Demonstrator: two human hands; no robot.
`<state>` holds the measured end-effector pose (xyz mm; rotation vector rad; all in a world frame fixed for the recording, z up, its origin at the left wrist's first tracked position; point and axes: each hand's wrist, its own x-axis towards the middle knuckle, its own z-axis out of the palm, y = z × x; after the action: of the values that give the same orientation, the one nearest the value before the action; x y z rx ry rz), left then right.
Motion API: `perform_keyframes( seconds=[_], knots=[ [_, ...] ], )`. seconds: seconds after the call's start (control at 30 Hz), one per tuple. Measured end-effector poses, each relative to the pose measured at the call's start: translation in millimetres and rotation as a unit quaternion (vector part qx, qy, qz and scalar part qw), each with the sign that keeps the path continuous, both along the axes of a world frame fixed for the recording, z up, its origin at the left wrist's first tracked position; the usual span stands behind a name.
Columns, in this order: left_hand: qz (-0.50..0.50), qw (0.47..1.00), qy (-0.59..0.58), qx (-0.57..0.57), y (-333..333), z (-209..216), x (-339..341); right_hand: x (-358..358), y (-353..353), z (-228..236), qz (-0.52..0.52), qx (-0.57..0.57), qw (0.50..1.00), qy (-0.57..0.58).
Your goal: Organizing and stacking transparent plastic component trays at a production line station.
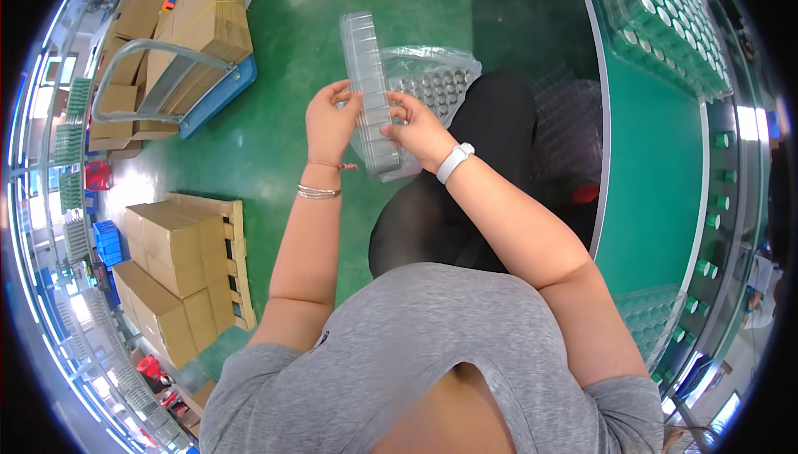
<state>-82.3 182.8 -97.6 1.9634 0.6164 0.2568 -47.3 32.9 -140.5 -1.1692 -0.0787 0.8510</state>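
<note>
Between my hands a clear plastic tray stack [371, 80] stands on edge, its ribbed, narrow side facing up. My left hand [331, 121] grips it from the left with bent fingers, and my right hand [422, 131] pinches its right side lower down. Just beyond my knees lies a clear plastic bag [449, 56], holding clear trays with rows of round hollows [434, 88]. The tray stack and my right hand cover part of that bag.
A green worktable [652, 171] runs along my right, with clear trays of green-and-white round containers [673, 17] at its far end. Small green pieces [721, 202] line a track beyond. Cartons on a pallet [179, 259] and a loaded trolley [218, 92] stand left.
</note>
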Motion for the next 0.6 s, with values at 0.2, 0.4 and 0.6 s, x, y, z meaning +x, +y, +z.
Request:
perform_keyframes(
  seconds=[0.2,0.4,0.6],
  knots=[
    [-0.012,0.997,0.068,0.031,-6.4,8.3,-8.9,1.9,0.3,5.5,-0.013,0.004,1.0,0.016],
    [-0.055,0.976,0.113,-0.179,-13.0,-0.8,-18.2,9.5,-3.6,-24.9,-0.026,-0.018,0.999,-0.02],
    [-0.061,0.939,0.091,-0.325,-17.4,-13.9,-26.9,8.8,-4.8,-24.2,-0.001,-0.016,1.0,-0.024]
  ],
)
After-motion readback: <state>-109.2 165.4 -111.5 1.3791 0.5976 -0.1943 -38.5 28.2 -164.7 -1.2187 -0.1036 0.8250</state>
